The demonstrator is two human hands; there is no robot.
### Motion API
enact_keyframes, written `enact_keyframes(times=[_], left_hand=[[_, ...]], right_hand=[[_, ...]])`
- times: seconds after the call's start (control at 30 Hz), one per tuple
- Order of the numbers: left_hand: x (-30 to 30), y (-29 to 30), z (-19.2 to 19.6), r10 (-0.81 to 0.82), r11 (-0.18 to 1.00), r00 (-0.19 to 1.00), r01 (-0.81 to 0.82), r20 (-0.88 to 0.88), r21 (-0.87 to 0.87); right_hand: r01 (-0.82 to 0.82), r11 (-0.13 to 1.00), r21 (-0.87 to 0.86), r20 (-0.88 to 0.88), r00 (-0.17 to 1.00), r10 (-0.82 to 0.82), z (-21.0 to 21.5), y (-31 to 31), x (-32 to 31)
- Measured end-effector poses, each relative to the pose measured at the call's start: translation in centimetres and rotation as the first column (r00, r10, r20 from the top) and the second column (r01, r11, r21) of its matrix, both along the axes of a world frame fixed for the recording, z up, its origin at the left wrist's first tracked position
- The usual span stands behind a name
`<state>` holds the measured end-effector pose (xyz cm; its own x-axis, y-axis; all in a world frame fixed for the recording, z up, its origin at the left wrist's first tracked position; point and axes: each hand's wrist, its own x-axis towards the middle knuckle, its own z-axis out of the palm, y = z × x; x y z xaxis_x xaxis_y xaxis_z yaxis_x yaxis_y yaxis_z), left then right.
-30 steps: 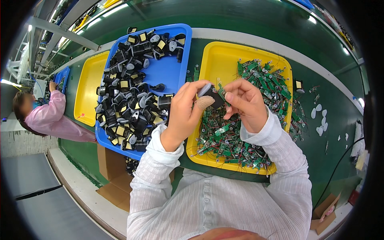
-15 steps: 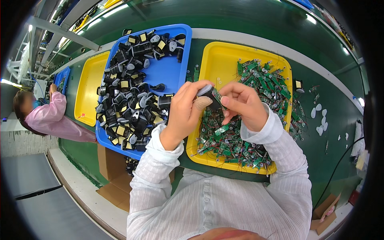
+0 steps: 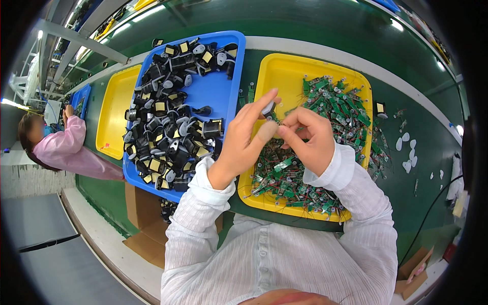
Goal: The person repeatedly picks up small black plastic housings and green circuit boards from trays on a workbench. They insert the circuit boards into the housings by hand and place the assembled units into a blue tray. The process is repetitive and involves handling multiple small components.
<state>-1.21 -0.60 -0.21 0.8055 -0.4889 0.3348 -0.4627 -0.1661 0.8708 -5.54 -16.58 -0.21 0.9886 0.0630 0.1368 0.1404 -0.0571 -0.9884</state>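
Observation:
My left hand (image 3: 243,145), with a tan cover on its thumb, is closed round a small black-and-grey plastic housing (image 3: 269,108); the fingers hide most of it. Against it my right hand (image 3: 312,142) brings thumb and forefinger together in a pinch, and what lies between those tips is too small to make out. Both hands are above the left part of a yellow tray (image 3: 277,66) heaped with small green circuit boards (image 3: 335,101) with thin wires. To the left, a blue tray (image 3: 213,94) carries many similar black-and-grey housings (image 3: 162,119), several showing pale yellow pads.
Another yellow tray (image 3: 113,112) lies beyond the blue one. At far left sits a person in a pink garment (image 3: 71,140). Loose white oval pieces (image 3: 406,166) and a single housing (image 3: 381,110) lie right of the boards. A cardboard box (image 3: 145,239) stands below the bench edge.
My left hand has turned, its forefinger now stretched upward and the housing more hidden. The right fingertips have moved slightly left and closed together near the thumb. The green board between them no longer shows plainly.

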Motion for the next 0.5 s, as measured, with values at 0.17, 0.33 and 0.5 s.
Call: enact_keyframes(times=[0.17, 0.33, 0.5], left_hand=[[0.5, 0.7, 0.3, 0.015, 0.999, 0.999, -0.017, -0.052, -0.048], [2.5, 2.6, -0.3, 0.117, 0.989, 0.982, -0.129, 0.147, 0.078], [5.9, 6.2, -2.2, 0.413, 0.504, 0.664, -0.736, 0.623, 0.452]], right_hand=[[-0.009, 1.0, 0.011, -0.008, 1.0, 0.009, -0.2, 0.4, 0.6], [-0.172, 0.98, 0.096, -0.185, 0.965, 0.188, 1.4, -0.8, 3.3], [0.16, 0.71, -0.686, 0.326, 0.94, 0.103, 1.9, -5.4, 12.3]])
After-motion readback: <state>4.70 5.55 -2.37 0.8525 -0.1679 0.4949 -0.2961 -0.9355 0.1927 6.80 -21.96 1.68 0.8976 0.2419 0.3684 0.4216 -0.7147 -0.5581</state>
